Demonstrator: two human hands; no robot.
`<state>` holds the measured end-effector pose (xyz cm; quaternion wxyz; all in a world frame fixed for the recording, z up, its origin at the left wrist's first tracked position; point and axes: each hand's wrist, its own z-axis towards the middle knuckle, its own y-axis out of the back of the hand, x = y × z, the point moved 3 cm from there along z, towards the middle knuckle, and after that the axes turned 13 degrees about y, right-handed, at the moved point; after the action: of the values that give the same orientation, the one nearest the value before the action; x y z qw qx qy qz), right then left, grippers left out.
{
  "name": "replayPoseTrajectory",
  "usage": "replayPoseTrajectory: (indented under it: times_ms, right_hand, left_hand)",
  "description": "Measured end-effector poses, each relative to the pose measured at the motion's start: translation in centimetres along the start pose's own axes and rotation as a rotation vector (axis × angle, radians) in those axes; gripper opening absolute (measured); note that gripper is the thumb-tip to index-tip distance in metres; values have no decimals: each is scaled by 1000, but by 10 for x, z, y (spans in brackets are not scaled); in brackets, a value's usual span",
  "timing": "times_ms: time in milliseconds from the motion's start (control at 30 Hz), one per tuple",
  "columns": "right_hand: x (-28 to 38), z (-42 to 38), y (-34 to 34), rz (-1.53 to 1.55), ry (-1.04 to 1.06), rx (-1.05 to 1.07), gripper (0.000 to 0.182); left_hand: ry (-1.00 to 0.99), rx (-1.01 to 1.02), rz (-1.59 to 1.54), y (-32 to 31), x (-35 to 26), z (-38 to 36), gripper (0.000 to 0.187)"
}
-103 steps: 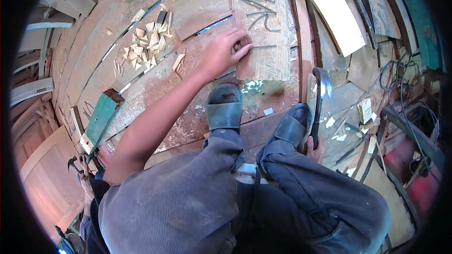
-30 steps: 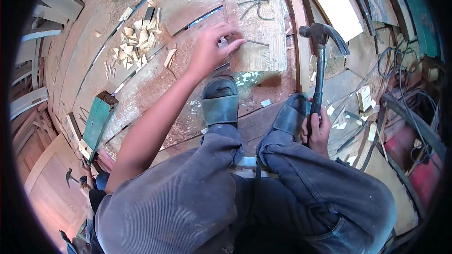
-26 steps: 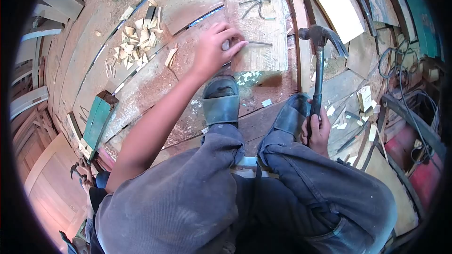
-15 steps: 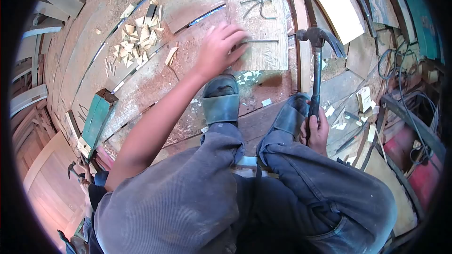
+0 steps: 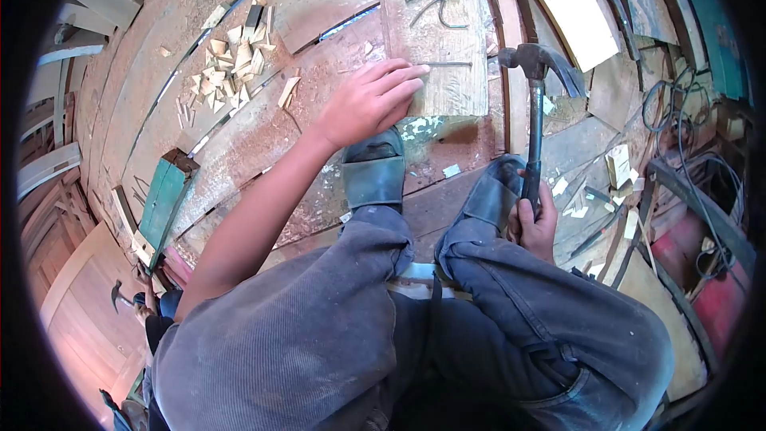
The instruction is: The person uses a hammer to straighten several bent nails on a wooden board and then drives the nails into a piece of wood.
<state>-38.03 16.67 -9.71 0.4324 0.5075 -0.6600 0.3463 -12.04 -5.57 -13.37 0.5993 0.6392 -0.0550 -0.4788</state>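
Dark hammer [image 5: 535,108] in curled right hand [image 5: 536,225]; left hand [image 5: 371,102] bunched at nail [image 5: 451,65], pinch unclear.

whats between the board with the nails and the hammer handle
In the head view, a wood strip and some floor lie between board and handle.

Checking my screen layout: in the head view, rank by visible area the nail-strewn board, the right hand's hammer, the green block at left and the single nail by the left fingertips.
1. Nail-strewn board, largest
2. Hammer and green block: too alike to rank
3. Single nail, smallest
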Motion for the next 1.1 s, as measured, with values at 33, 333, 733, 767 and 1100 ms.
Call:
replayPoseTrajectory:
  times_ms: [33, 333, 733, 767, 1100]
  right_hand:
    - [0, 0, 0, -10, 9, 11, 51]
    - [3, -1, -1, 2, 10, 40, 50]
    - [5, 5, 1, -363, 117, 100, 45]
    - [6, 6, -1, -372, 122, 102, 45]
    - [10, 12, 7, -321, 262, 106, 45]
  left_hand:
    - [-3, -1, -5, 0, 1, 1, 35]
    - [30, 25, 5, 2, -1, 5, 39]
    - [22, 2, 107, 1, -3, 6, 43]
    - [25, 7, 118, 1, -3, 6, 43]
    - [38, -7, 212, 0, -4, 3, 46]
